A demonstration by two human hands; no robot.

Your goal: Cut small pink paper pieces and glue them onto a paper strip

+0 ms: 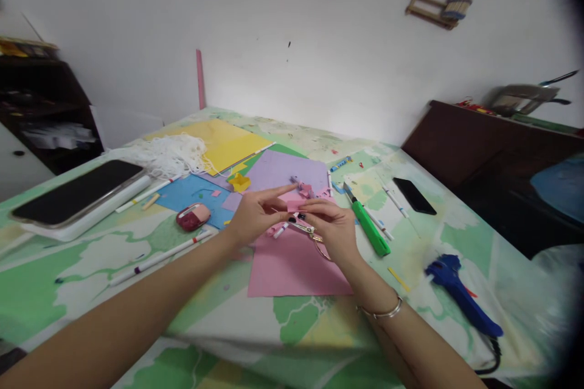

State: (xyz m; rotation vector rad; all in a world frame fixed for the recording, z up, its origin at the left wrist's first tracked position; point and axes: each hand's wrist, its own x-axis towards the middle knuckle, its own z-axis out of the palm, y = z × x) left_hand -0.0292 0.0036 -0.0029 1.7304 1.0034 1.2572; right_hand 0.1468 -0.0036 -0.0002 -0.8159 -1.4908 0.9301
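My left hand (260,211) and my right hand (335,228) meet over the middle of the table. Both pinch a small piece of pink paper (296,205) between thumb and fingers. Just below the fingertips lie scissors (319,244), partly covered by my right hand. Under them is a pink paper sheet (296,270). Beyond my fingers sit crumpled pink and purple paper scraps (305,187) on a lilac sheet (283,167). To the right of my right hand rests a green box cutter (370,228) with its blade out.
A blue glue gun (463,298) and a black phone (414,196) lie at the right. On the left are a larger phone (82,191) on a white box, white yarn (168,155), a red sharpener-like object (193,217) and several markers (159,259). Yellow paper (228,140) lies behind.
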